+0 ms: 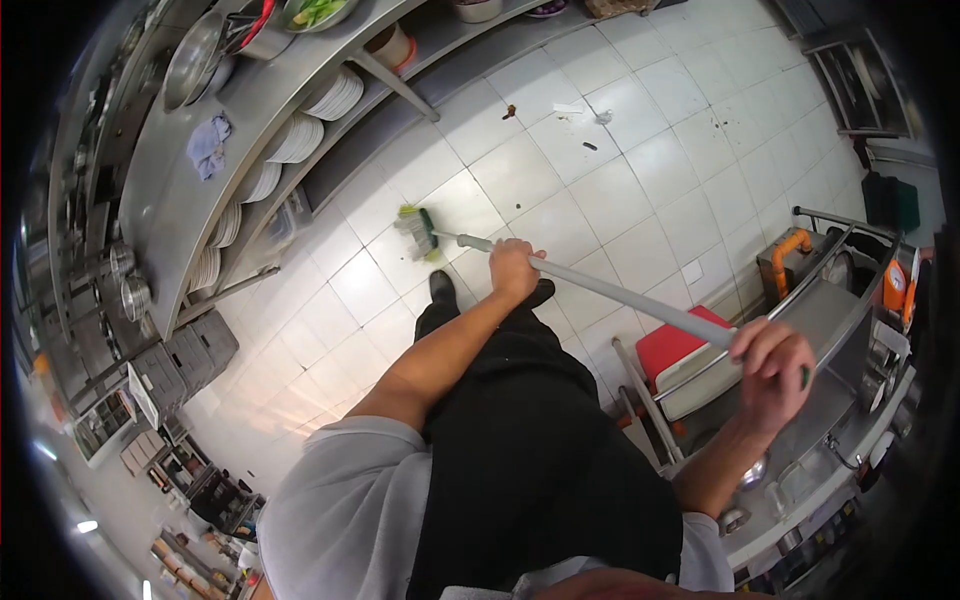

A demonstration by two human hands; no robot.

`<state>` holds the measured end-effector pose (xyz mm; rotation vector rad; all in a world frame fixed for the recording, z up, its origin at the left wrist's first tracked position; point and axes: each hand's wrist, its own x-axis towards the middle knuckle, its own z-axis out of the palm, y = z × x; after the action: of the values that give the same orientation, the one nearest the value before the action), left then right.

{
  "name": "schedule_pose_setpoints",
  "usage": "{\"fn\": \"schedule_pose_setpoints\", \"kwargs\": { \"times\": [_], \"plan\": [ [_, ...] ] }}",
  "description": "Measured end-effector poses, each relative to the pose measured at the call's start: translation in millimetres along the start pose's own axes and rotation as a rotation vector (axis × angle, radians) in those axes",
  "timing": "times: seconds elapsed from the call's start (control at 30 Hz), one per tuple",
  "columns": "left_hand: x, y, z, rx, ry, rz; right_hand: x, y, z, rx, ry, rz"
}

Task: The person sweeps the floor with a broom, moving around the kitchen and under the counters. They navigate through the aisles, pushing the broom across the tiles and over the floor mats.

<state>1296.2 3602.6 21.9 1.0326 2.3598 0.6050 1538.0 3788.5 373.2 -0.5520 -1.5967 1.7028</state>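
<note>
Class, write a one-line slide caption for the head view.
The left hand and right hand grip a grey-handled green-bristled broom on the white tiled floor.

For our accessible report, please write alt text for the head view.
Both hands grip a broom on a white tiled floor: left hand low on the handle, right hand near its top. Steel counters flank the person.

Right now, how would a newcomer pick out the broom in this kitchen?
Find the white tiled floor between the steel counter and the steel trolley. The broom slants across it, left hand low on it, right hand near the top. Nothing else there has its long grey handle and green-tipped bristles.
</note>
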Motion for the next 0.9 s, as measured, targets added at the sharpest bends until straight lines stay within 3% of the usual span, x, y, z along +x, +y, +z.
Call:
{"fn": "schedule_pose_setpoints", "kwargs": {
  "times": [0.13,0.2,0.3,0.33,0.4,0.47,0.53,0.6,0.67,0.73,0.8,0.9],
  "plan": [
    [30,5,23,-0.223,-0.006,0.109,7,-26,41,-0.142,-0.131,-0.049],
    [38,28,12,-0.326,0.018,0.122,10,-48,46,-0.183,-0.006,-0.061],
    [48,27,-23,-0.295,-0.140,0.174,18,-58,87,-0.259,-0.002,-0.086],
    [45,13,-41,-0.298,-0.109,0.180,19,-57,107,-0.294,-0.025,-0.101],
    [29,-20,-79,-0.285,-0.172,0.248,23,-49,165,-0.222,-0.159,-0.208],
    [7,-33,-116,-0.360,-0.016,0.192,27,-49,219,-0.305,-0.245,-0.232],
    [-2,-41,-159,-0.417,0.093,0.128,37,-55,267,-0.345,-0.076,-0.195],
    [15,-55,-199,-0.494,0.200,0.079,56,-64,318,-0.290,-0.058,-0.211],
    [46,-90,-233,-0.486,0.292,-0.206,68,-62,346,-0.243,-0.033,-0.230],
    [87,-116,-273,-0.411,0.312,-0.392,66,-19,343,-0.467,-0.130,-0.042],
    [147,-160,-269,-0.422,0.356,-0.465,37,61,314,-0.758,-0.178,0.198],
    [195,-185,-315,-0.445,0.342,-0.595,-94,164,248,-1.378,-0.426,0.683]
  ]
}}
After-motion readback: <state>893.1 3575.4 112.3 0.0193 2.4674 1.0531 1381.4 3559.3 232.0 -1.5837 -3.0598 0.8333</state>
